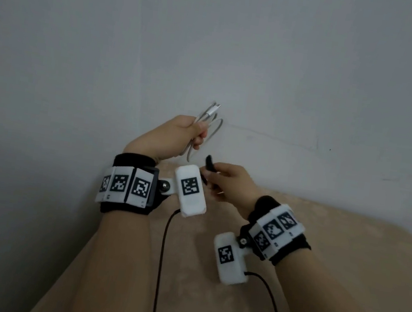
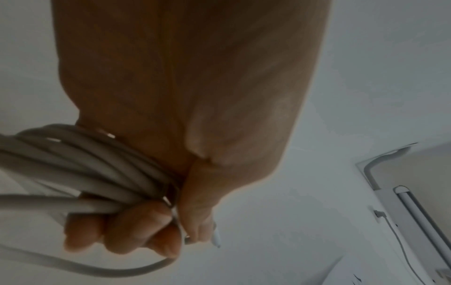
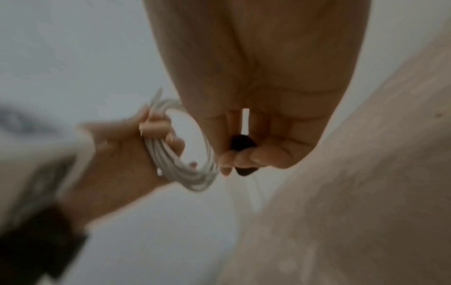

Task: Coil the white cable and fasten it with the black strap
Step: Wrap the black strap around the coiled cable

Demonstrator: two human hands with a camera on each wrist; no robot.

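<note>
My left hand [image 1: 173,135] grips the springy, light white cable [image 1: 209,120] coil; my right hand [image 1: 232,186] pinches the limp black strap [image 1: 208,165] just beside it.

Light was dim, flat and grey in all three views; no hard shadows or glare. Head view was soft, darkening toward 9 and 3 o'clock. Right wrist view was blurred, worst at 8 o'clock. Left wrist view was soft at 9 o'clock, with bent edge lines at 3 o'clock.
</note>
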